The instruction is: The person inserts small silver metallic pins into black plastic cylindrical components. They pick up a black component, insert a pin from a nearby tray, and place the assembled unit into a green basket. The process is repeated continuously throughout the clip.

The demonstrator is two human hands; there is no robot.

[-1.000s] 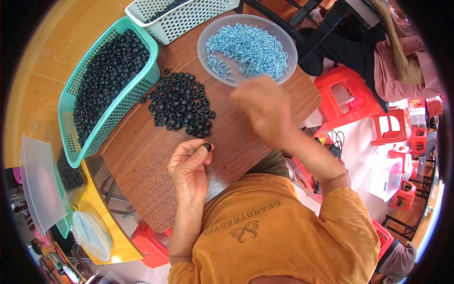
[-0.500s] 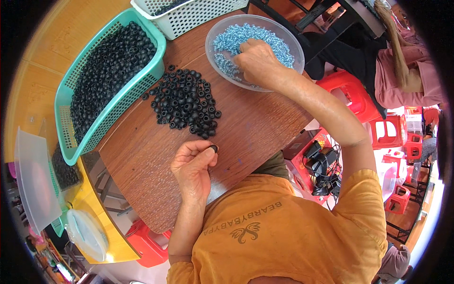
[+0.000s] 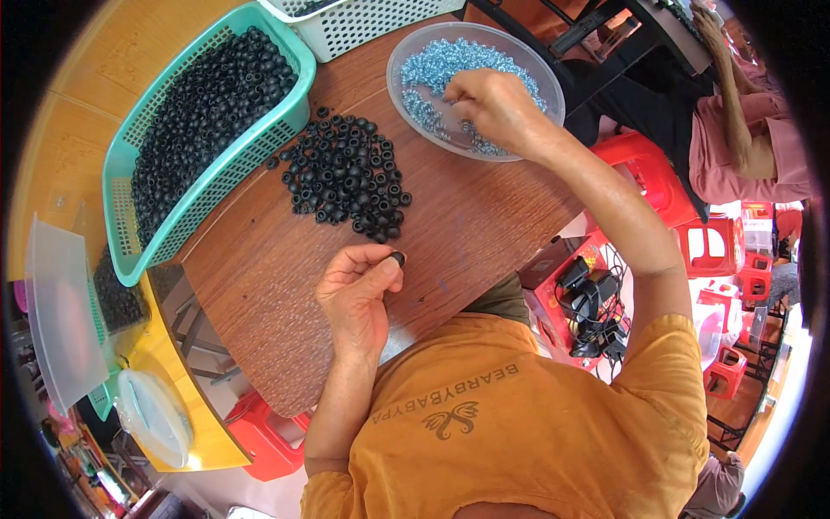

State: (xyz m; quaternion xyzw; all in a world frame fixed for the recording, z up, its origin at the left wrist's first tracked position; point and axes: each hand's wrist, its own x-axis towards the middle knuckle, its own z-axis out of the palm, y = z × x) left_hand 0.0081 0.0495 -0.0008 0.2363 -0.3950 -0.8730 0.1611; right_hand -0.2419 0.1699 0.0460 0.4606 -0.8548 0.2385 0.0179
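The small black ring [image 3: 398,258] sits pinched between the thumb and forefinger of your left hand [image 3: 359,294], a narrow grip closed on it just above the bare wood of the surface [image 3: 467,225], held up and turned toward you, so its open side seems to stay ready. Your right hand [image 3: 493,108] reaches across into the clear plastic bowl [image 3: 406,52], fingertips bunched down among the small bluish metal pieces [image 3: 450,65]; whether that grip has one of them or is only sorting through them cannot be told from here. Just ahead of your left hand lies the loose pile of black rings [image 3: 346,177], spread flat on the wood within easy reach, which looks like the working stock. Beside that pile, to your left, the teal basket [image 3: 130,251] stands tilted with one end raised, heaped with more of the same black rings, and seems to be the bulk supply. A white mesh basket [image 3: 372,26] sits at the far edge, touching the teal one. Off the surface, red plastic stools [image 3: 666,186] stand to your right, near another person in a pink sleeve [image 3: 743,156].
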